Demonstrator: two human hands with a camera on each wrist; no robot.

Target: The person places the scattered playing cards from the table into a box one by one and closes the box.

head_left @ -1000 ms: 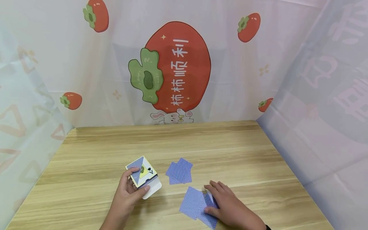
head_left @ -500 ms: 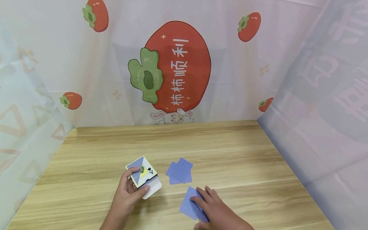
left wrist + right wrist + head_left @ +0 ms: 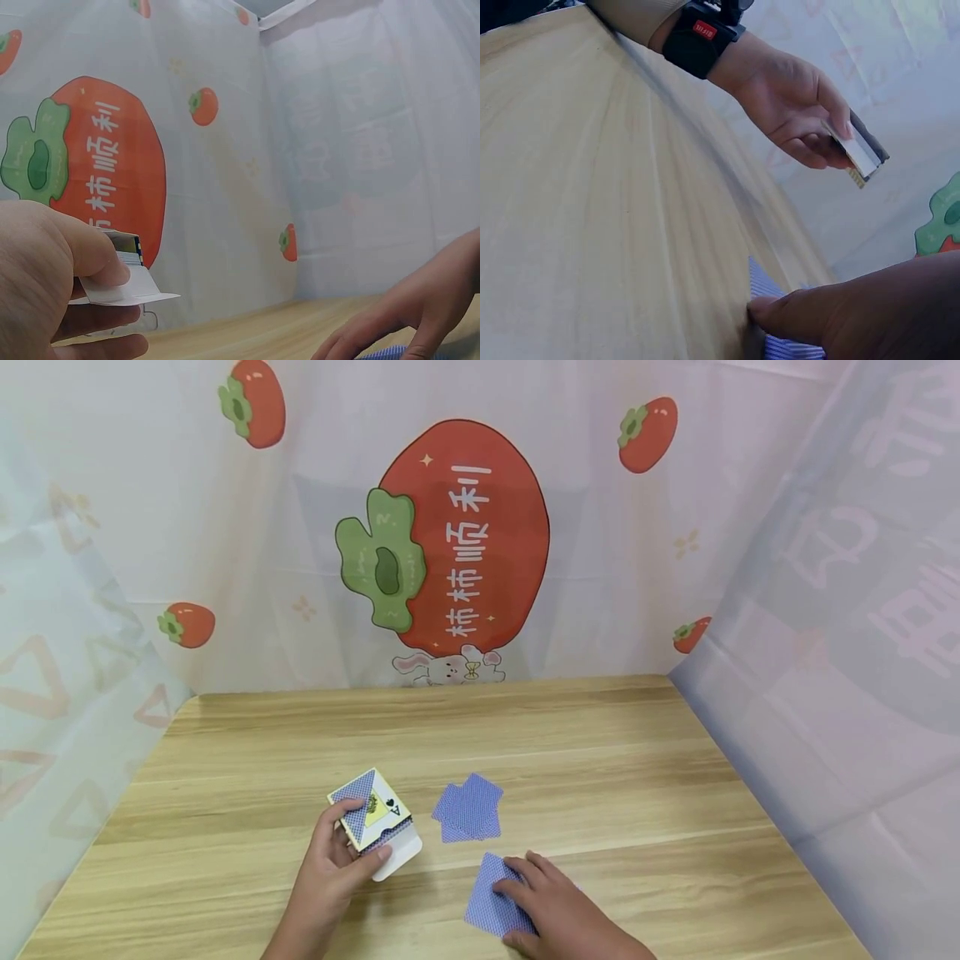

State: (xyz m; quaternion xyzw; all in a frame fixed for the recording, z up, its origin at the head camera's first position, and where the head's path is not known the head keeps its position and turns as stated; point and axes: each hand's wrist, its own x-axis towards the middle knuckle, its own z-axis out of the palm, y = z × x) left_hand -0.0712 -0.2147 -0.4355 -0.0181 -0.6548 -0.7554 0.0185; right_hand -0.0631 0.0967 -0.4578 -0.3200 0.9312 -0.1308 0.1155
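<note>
My left hand (image 3: 330,860) holds a playing-card box (image 3: 382,820) above the left part of the table, its white flap (image 3: 135,289) hanging open under the thumb. The box front shows an ace of spades and a blue check pattern; in the left wrist view card edges show inside the opening. On the table near the front, my right hand (image 3: 558,906) grips blue-backed playing cards (image 3: 482,900), thumb at their near edge and fingers across the top and far side. Part of these cards is hidden under the hand.
A second, fanned group of face-down playing cards (image 3: 471,808) lies on the wooden table (image 3: 637,760), just beyond the right hand's cards. White cloth printed with persimmons (image 3: 480,535) encloses the table's back and sides.
My right hand has moved left, sliding the spread cards together into a tighter pile. The left hand and the card box have stayed in place.
</note>
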